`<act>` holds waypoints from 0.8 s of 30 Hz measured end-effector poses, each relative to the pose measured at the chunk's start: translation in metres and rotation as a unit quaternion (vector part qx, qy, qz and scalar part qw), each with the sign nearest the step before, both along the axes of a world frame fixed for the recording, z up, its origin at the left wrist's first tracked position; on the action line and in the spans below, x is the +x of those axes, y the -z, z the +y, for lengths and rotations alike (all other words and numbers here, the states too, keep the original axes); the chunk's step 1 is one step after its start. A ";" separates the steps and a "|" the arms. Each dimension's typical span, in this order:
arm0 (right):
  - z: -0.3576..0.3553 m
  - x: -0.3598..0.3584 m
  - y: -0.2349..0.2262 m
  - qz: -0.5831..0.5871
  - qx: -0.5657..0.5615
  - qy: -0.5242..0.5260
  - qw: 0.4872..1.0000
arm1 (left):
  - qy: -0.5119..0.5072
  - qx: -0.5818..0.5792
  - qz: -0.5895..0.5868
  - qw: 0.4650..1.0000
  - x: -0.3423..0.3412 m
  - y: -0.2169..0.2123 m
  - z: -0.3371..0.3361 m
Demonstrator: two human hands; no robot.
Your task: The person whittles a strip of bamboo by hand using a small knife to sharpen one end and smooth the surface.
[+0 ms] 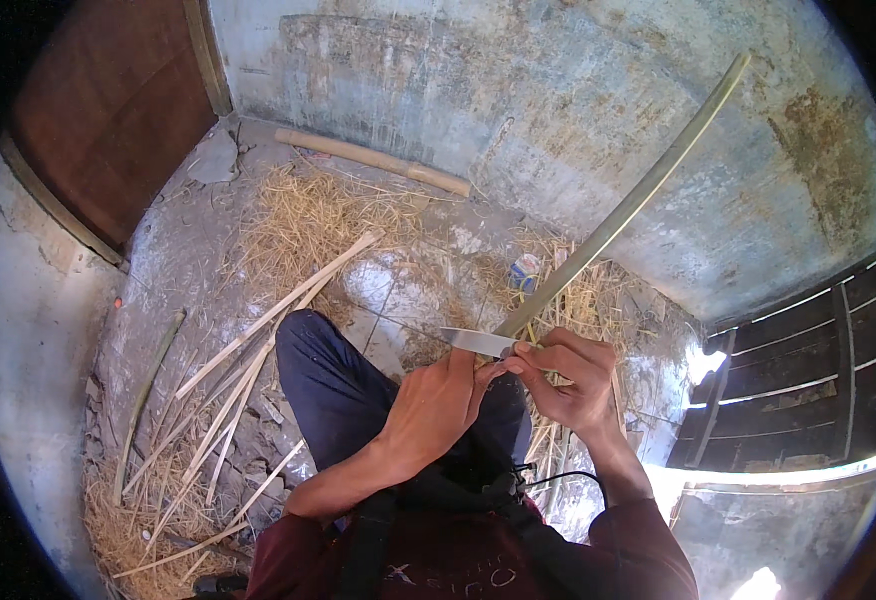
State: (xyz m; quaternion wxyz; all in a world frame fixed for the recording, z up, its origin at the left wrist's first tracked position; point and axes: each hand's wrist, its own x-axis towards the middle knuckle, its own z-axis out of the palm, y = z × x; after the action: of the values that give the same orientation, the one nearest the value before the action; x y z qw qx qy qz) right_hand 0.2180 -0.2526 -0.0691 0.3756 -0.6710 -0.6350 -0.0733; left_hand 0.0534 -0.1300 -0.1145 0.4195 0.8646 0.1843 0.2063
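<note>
You've got the straight silver-bladed knife [476, 342] over your lap, gripped in your right hand [568, 377], tip pointing left. Your left hand [433, 405] is curled just below the blade, can't tell what it's pinching. A long green bamboo strip [626, 215] slants up-right from behind the blade, and pale split strips [278, 317] lie left of you, by straw-coloured shavings [288, 230].

The right hand [565, 378] conceals the handle of the knife [474, 342]. The lower end of the bamboo strip [630, 212] is hidden behind the knife; contact with the left hand [430, 402] cannot be determined. Markings on the can [524, 271], near the far edge of the floor [186, 255], are too small to read.
</note>
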 end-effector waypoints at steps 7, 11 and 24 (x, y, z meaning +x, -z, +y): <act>0.001 -0.003 0.002 -0.022 0.027 0.018 0.999 | 0.007 -0.014 -0.002 1.000 0.000 0.007 -0.001; 0.001 0.019 -0.005 -0.028 0.105 0.099 0.989 | 0.002 -0.010 -0.024 1.000 -0.003 0.009 -0.002; 0.006 0.026 -0.009 0.031 0.054 0.075 0.995 | 0.018 -0.039 0.046 0.998 -0.008 0.010 0.008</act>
State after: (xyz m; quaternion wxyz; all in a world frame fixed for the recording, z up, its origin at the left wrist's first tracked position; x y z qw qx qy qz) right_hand 0.2439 -0.2467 -0.0597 0.4242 -0.6976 -0.5659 -0.1147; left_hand 0.0458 -0.1222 -0.1247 0.4479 0.8593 0.1953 0.1513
